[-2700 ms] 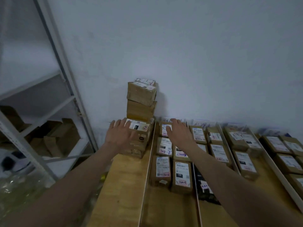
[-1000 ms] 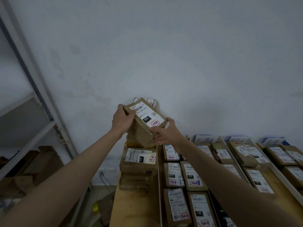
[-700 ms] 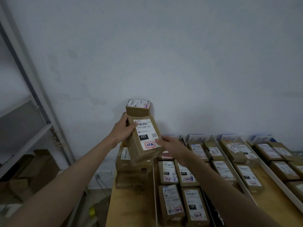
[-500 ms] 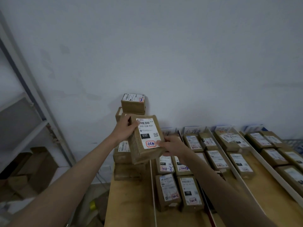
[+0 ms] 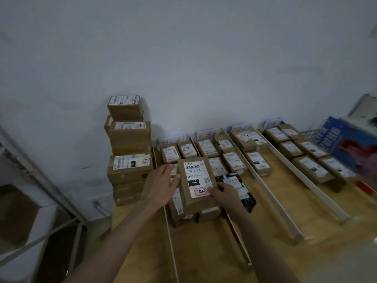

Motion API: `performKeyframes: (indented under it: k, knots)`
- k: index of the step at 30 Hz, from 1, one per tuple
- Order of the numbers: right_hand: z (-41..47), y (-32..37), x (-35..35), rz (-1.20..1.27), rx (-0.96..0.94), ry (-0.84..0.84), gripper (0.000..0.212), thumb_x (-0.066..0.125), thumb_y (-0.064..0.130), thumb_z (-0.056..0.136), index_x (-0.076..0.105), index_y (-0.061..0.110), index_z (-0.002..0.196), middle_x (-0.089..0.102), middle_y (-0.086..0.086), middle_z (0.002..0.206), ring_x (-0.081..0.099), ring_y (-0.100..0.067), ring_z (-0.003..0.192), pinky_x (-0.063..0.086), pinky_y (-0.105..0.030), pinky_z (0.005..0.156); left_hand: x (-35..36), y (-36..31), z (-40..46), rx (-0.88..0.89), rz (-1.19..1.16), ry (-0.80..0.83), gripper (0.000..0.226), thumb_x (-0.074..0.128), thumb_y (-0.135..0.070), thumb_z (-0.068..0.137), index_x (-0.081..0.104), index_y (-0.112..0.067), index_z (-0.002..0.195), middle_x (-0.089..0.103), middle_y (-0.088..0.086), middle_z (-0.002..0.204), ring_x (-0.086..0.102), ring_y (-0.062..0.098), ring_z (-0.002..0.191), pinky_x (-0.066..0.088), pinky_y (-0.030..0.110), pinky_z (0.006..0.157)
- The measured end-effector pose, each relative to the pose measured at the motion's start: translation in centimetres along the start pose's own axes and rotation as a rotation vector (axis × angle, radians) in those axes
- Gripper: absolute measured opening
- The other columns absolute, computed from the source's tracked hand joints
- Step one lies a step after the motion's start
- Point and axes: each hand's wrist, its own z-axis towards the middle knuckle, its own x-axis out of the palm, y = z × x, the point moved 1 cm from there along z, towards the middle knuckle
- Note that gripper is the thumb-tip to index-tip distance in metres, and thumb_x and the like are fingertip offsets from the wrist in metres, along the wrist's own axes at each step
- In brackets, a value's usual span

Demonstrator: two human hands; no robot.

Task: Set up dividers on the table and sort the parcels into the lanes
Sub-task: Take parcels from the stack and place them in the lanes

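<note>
Head view: brown rectangular cardboard parcel with white shipping label point(image 5: 196, 183) sits over the leftmost lane, on or just above the boxes already lying there; contact underneath is hidden. Right hand point(image 5: 225, 196) pinches its near right corner, thumb on the label, fingers curled under. Left hand point(image 5: 161, 186) is beside the parcel's left edge, fingers straight and spread, at most touching it. The box looks stiff, taped, probably light, not fragile; kraft faces should give decent friction, the glossy label less. Best hold: the two long sides, palms or thumb-and-fingers across the width. Label reads "032-038-E01", black tag "032", a barcode, a QR code, and a red-bordered handwritten sticker I can't read. White divider strips point(image 5: 271, 194) split the wooden tabletop point(image 5: 206, 246) into lanes; stack of brown boxes point(image 5: 129, 148) stands left by the wall.
</note>
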Motion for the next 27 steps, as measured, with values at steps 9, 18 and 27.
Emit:
performKeyframes:
  k: [9,18,27]
  knots:
    - [-2.8,-7.9,-8.2,0.115,0.083,-0.128,0.026,0.063,0.022,0.095,0.067,0.011,0.118,0.072,-0.001,0.104,0.068,-0.017,0.094,0.054,-0.028,0.070,6.7,-7.4,-1.9,0.086,0.142,0.077,0.057,0.027,-0.053,0.102,0.040,-0.023,0.148,0.042,0.000,0.151,0.043,0.021,0.135,0.035,0.039,0.113]
    - [-4.9,-17.3,-22.0,0.073,0.096,-0.220,0.026,0.067,0.027,0.092,0.071,0.012,0.114,0.073,0.001,0.096,0.068,-0.016,0.087,0.057,-0.040,0.078,14.7,-22.4,-3.0,0.072,0.180,0.102,0.055,0.027,-0.052,0.103,0.039,-0.024,0.148,0.037,0.000,0.155,0.037,0.021,0.140,0.027,0.040,0.118]
    - [-5.7,-24.3,-33.2,0.108,0.159,-0.210,0.032,0.065,0.026,0.094,0.068,0.009,0.121,0.073,-0.003,0.105,0.068,-0.018,0.095,0.059,-0.038,0.081,19.8,-34.0,-3.1,0.099,0.249,0.098,0.051,0.033,-0.050,0.101,0.046,-0.018,0.139,0.047,0.002,0.145,0.042,0.021,0.134,0.029,0.040,0.115]
